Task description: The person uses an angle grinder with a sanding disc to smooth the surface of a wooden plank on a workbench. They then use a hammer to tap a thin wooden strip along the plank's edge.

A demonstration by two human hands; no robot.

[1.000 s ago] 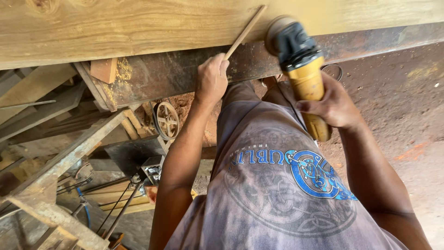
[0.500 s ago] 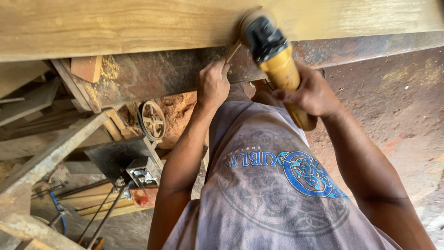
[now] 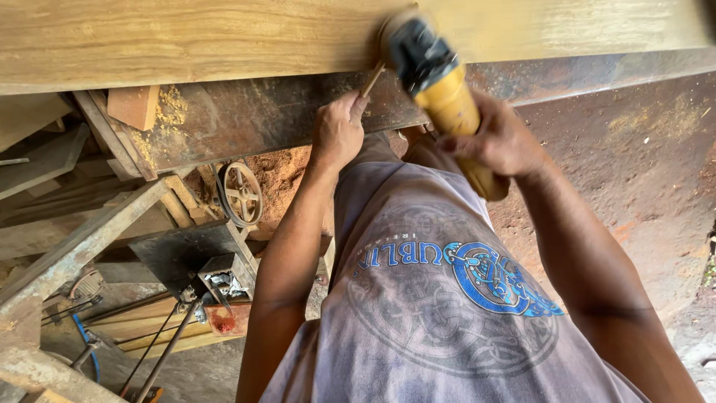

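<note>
Above both hands runs a long pale wooden plank with smooth grain, and just under it lies a dark rusty metal beam, with orange sawdust and a spoked metal wheel to the left of the left hand. The right hand is wrapped around the yellow body of an angle grinder, its black head touching the plank edge. The left hand is closed around a thin wooden stick, which points up toward the grinder head.

view: head camera only, looking steeply down the wearer's own torso
range: sitting close to the long pale wooden plank
framing: taking in both forearms, reddish dirt floor
</note>
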